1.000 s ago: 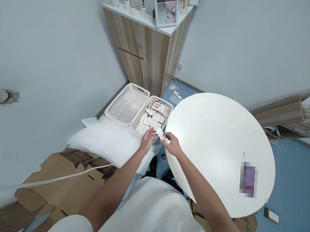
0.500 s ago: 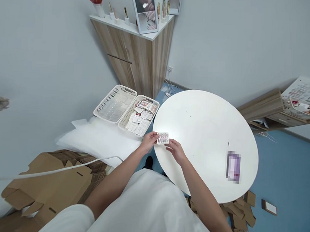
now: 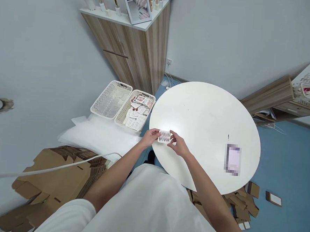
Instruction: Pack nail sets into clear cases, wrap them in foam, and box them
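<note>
round white table [image 3: 208, 108] | on it: blurred purple item [image 3: 233, 159], rt side | floor [image 3: 293, 166]: 2 baskets [image 3: 111, 100], cardboard [image 3: 53, 180]

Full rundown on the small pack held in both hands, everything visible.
The pack is a small, flat, whitish rectangle with rows of pinkish oval pieces on its upturned face; they look like press-on nails, though detail is too small to confirm. It looks like thin plastic or card. It is held roughly level, long side across the view, just over the near edge of the round white table. The left hand grips its left end and the right hand its right end; whether it touches the tabletop cannot be told.
</note>
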`<state>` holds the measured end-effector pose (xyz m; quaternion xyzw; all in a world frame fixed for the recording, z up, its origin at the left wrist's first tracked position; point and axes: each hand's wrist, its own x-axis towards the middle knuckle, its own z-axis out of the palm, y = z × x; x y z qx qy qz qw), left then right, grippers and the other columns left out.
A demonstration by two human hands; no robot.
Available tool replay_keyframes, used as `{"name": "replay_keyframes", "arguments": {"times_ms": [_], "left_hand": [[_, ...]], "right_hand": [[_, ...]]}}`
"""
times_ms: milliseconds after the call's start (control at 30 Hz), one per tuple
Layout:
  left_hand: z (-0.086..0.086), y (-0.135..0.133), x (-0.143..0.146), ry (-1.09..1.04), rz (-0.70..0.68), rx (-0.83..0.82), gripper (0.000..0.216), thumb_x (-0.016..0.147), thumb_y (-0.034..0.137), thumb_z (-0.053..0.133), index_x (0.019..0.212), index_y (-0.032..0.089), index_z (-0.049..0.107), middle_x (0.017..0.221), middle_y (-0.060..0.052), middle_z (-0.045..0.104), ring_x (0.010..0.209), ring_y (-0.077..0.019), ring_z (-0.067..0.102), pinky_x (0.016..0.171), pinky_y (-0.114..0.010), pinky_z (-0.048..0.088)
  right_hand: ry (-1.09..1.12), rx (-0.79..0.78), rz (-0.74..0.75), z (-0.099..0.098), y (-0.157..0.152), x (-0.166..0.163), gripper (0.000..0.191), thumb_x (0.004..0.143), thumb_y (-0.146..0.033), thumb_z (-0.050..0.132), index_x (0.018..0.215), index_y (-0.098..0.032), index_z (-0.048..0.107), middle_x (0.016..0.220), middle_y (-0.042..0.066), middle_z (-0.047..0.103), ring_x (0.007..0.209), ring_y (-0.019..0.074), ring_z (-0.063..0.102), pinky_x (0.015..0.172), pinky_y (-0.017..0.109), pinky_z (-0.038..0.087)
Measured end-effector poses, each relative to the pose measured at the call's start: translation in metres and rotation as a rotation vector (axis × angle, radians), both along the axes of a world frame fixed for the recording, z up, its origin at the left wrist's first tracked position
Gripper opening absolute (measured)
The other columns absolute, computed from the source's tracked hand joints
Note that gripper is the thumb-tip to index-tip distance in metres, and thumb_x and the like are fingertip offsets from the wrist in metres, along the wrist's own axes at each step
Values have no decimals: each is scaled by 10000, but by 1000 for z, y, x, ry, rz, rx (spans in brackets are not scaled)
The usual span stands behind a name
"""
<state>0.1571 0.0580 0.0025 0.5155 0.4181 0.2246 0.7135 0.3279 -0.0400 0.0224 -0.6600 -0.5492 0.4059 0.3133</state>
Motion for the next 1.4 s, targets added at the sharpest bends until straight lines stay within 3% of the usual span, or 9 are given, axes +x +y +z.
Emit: {"name": "replay_keyframes", "arguments": {"times_ms": [167, 333, 433, 833, 1400], "left_hand": [[0, -1, -6, 111, -107, 169, 605, 651, 361, 672, 1200, 196, 476, 871, -22, 548, 674, -94, 549, 689, -280, 454], [6, 0, -17, 310, -351, 413, 810, 618, 317, 705, 1325, 284, 310, 971, -16, 533, 744, -111, 542, 731, -277, 448], [4, 5, -20, 354, -403, 475, 771, 683, 287, 642, 1350, 268, 255, 935, -9, 540, 736, -115, 549, 729, -276, 449], [-13, 39, -19, 403, -448, 530, 654, 715, 233, 569, 1322, 240, 325, 896, -13, 550, 740, -134, 547, 738, -278, 433], [-46, 115, 22, 686, -516, 685, 637, 668, 114, 571, 1273, 158, 374, 926, -73, 533, 794, -199, 520, 699, -295, 411]], "right_hand": [[22, -44, -33, -4, -1, 3, 631, 690, -234, 602, 1262, -297, 342, 899, -7, 538, 699, 111, 548, 725, 318, 470], [45, -43, -67, -11, 1, 1, 635, 682, -232, 607, 1259, -291, 348, 870, -14, 533, 670, 104, 531, 705, 307, 467], [61, -51, -85, -16, 3, -2, 641, 684, -227, 601, 1265, -294, 340, 870, -16, 530, 660, 100, 526, 707, 310, 466], [25, -91, -106, -38, 30, -11, 681, 694, -206, 586, 1306, -283, 298, 933, 5, 551, 679, 104, 546, 720, 317, 472], [-325, -201, -93, -71, 119, 4, 624, 694, -203, 591, 1271, -190, 351, 962, 51, 528, 836, 174, 502, 727, 295, 419]]}}
